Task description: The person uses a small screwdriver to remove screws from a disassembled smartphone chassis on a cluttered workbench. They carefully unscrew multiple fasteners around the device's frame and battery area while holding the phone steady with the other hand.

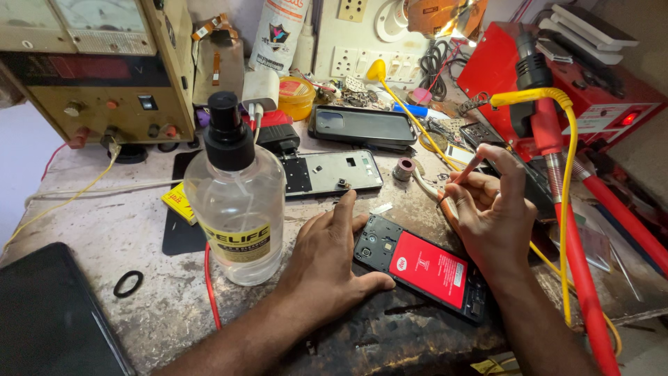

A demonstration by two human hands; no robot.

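An opened phone (424,268) lies on the workbench (139,237) near the front edge, between the two hands — the left hand (330,261) rests flat on its left end, the right hand (490,209) sits over its right side, holding a thin tool (467,169). Just left of the left hand stands a spray bottle (236,198). Farther back lies a phone frame (330,172), and behind that a second phone (362,127). A power supply box (97,69) stands at far left — a soldering station (563,90) at far right.
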